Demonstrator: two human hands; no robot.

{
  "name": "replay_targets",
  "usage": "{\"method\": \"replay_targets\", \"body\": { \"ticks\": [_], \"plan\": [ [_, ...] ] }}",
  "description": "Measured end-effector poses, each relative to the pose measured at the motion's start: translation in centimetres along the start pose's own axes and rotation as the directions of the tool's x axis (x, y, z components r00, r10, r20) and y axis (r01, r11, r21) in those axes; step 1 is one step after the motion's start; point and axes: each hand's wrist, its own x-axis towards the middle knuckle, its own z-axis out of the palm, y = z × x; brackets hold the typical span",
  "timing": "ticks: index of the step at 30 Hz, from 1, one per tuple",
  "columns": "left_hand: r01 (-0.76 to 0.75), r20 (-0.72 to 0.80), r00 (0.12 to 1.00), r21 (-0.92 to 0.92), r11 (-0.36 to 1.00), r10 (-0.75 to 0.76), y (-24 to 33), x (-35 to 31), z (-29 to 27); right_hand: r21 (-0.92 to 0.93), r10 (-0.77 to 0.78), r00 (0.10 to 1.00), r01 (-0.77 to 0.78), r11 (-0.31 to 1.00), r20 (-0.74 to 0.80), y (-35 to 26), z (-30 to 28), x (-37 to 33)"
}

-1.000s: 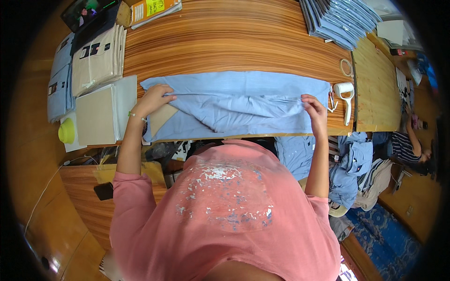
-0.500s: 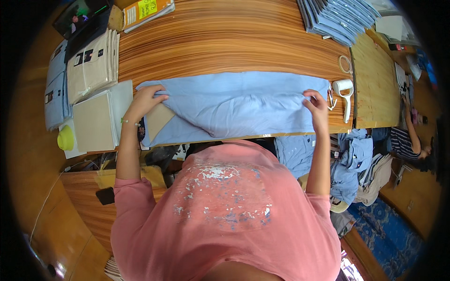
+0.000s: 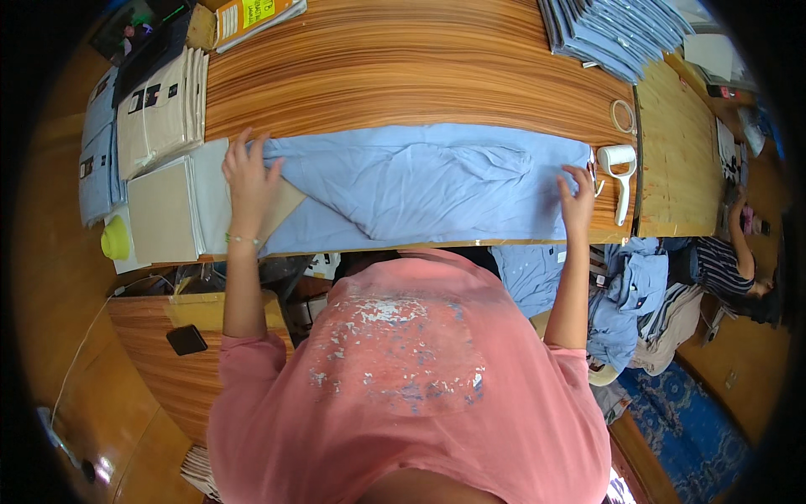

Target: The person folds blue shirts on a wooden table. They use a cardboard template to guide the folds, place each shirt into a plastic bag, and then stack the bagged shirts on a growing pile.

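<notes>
A light blue garment, probably a shirt, lies spread in a long folded strip across the front of the table, wrinkled in the middle. At its left end a piece of beige cardboard shows partly under the cloth. Over that end is my left hand, its fingers spread and thumb apart, holding nothing. My right hand is at the garment's right end, fingers bent but apart, close to the cloth. Whether its fingertips touch the cloth I cannot tell.
To the right are a white lint roller and a tape ring. Packed blue shirts lie far right, packed beige shirts and cardboard sheets at left. Loose clothes hang below the table; another person is far right.
My left hand has let go of the cloth's upper left corner and opened. My right hand has released its pinch and moved slightly down and right. The cloth's upper fold has shifted.
</notes>
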Motion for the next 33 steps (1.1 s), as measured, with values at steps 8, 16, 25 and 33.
{"method": "replay_targets", "body": {
  "ticks": [8, 16, 25, 33],
  "plan": [
    [-0.432, 0.092, 0.847, -0.455, 0.779, 0.523, 23.5, -2.4, 7.5, -0.296, 0.270, 0.963, -0.260, 0.919, -0.006, 6.2, -0.9, -1.4],
    [-0.367, 0.065, 0.880, -0.534, 0.761, 0.471, 23.7, -3.3, 9.1, -0.302, 0.145, 0.989, -0.150, 0.941, -0.039, 7.3, -0.9, -0.8],
    [-0.026, -0.147, 0.980, -0.760, 0.650, -0.132, 14.7, -5.8, 4.1, -0.455, 0.036, 0.996, -0.071, 0.888, -0.083, 4.9, -1.9, -0.9],
    [0.028, -0.107, 0.974, -0.817, 0.576, -0.199, 13.6, -8.0, 2.5, -0.353, 0.045, 0.989, -0.093, 0.931, -0.141, 8.3, -1.6, -1.1]
  ]
}}
